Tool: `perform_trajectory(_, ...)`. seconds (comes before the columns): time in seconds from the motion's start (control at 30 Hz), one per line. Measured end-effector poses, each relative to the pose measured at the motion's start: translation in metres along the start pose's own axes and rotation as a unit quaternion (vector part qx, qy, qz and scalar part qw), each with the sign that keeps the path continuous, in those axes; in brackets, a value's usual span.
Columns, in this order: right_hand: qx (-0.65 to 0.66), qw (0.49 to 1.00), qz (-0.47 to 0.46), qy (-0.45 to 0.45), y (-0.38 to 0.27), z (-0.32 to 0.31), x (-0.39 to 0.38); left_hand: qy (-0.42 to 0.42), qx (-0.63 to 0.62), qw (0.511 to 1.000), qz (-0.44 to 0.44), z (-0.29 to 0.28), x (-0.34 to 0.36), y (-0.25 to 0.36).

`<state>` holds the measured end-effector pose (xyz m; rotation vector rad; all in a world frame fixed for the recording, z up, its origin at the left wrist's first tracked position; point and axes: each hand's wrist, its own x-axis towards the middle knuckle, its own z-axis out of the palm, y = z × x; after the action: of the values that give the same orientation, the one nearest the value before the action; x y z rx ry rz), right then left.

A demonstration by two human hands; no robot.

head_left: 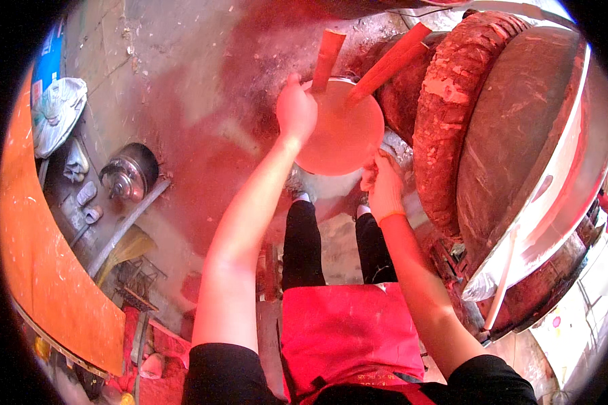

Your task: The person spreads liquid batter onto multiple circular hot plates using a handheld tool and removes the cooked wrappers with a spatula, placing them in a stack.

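Observation:
A round, shallow-looking vessel (340, 135) with a pale rim is held out in front of me, its surface tinted red by the light. My left hand (297, 111) is closed on its left edge, thumb side up. At the lower right edge, my right hand (385, 181) is closed with curled fingers against the rim. A short wooden stick (328, 57) and a longer wooden stick (389, 62) slant upward from the far part of the vessel. Whether they stand in it or lie across it I cannot tell.
A large wok-like pan (520, 135) with a rough, thick ring (449, 115) beside it stands close on my right. At left are a metal kettle (132, 174), a broom (127, 248) and an orange board (54, 270). My red apron (351, 331) covers my lap.

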<state>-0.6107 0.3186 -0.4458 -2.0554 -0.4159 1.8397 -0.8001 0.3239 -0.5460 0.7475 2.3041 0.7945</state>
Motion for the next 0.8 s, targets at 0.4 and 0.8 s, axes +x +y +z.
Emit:
perform_trajectory(0.4,-0.051,0.981,-0.181,0.039,-0.048,0.080,0.116,-0.108,-0.038,0.993,0.037,0.034,0.012,-0.011)
perform_trajectory(0.8,-0.244,0.885,-0.375,0.125,0.003,0.066,0.082,-0.187,-0.184,0.964,0.043,0.042,-0.026,-0.023)
